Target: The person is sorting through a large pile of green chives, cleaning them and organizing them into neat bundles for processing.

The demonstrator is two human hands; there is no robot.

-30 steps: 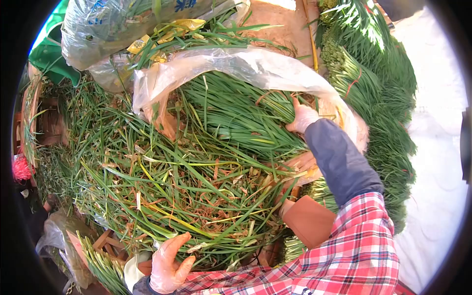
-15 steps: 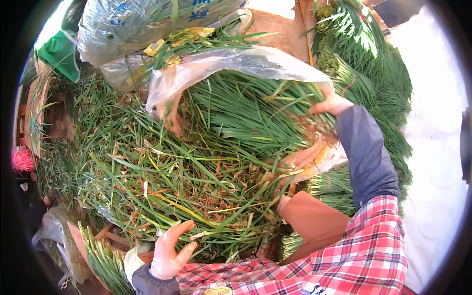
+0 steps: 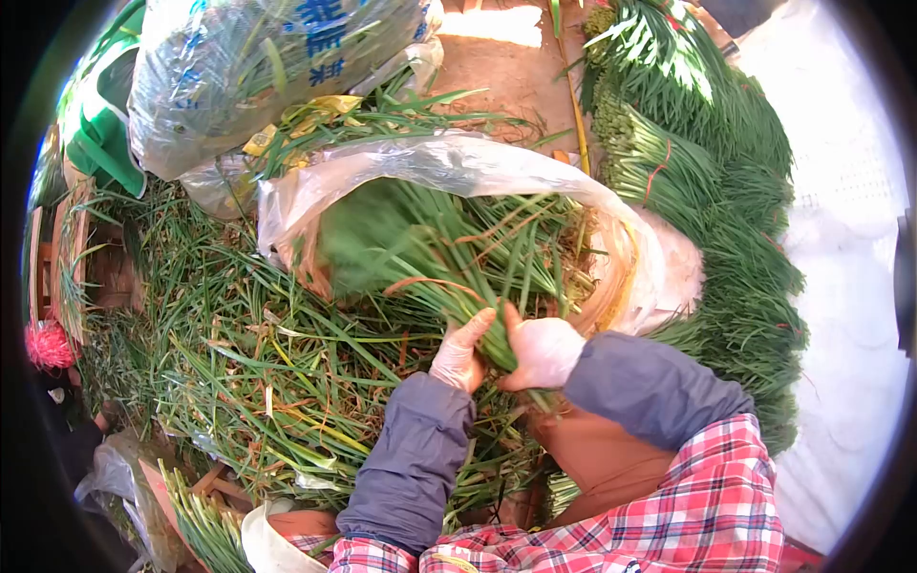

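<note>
My left hand (image 3: 460,357) and my right hand (image 3: 543,351), in thin see-through gloves, grip the lower stems of a bunch of garlic chives (image 3: 441,272). The hands are side by side, almost touching. Its leaf tips fan toward the upper left, blurred by motion. Behind the bunch, a clear plastic bag (image 3: 449,153) lies with its mouth open toward me. More loose chives (image 3: 521,224) lie inside the bag. Below and left of my hands, a heap of loose leaves and brown trimmings (image 3: 277,368) spreads out.
Tied bundles of chives (image 3: 688,172) are stacked along the right beside a white sheet (image 3: 850,239). A filled plastic sack (image 3: 258,76) stands at the back left, near green cloth (image 3: 105,124). Cut stalks (image 3: 201,506) lie at the lower left. Another person's dark sleeve (image 3: 740,14) shows at the top right.
My right hand has drawn a bunch of chives from the bag toward me. My left hand has moved up and right from the heap's near edge and now grips the bunch too.
</note>
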